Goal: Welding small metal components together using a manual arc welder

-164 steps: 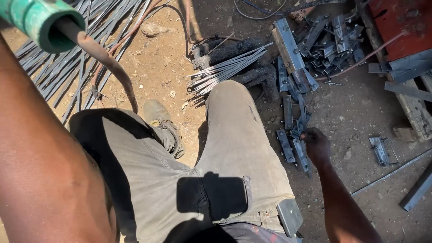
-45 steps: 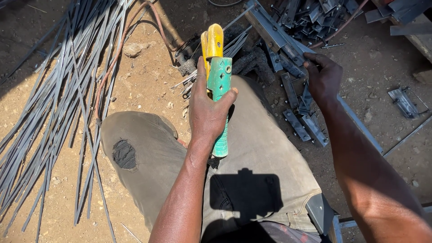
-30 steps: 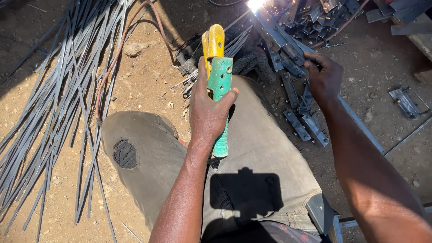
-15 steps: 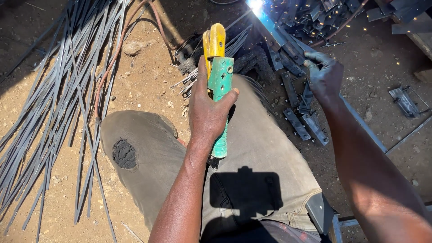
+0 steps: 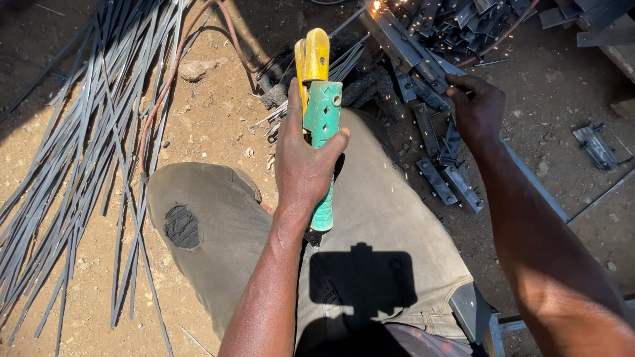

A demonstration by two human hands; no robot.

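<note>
My left hand [image 5: 301,162] grips a green welding electrode holder [image 5: 323,135] with a yellow lever and jaw on top, held above my knees and pointing away. A thin rod runs from it to a steel angle piece [image 5: 403,46], where small sparks [image 5: 377,8] fly. My right hand [image 5: 477,109] rests on the dark steel pieces [image 5: 444,149] lying beside that angle, fingers pressed down on them. My khaki trousers fill the lower middle.
A big fan of thin steel rods [image 5: 73,152] covers the dirt at the left, crossed by a reddish cable [image 5: 165,92]. More cut steel brackets [image 5: 476,16] are heaped at the top right. A single bracket [image 5: 595,147] lies at the right.
The bright arc flash at the top has faded to small orange sparks. Both hands stay almost where they were; the right hand remains on the steel pieces.
</note>
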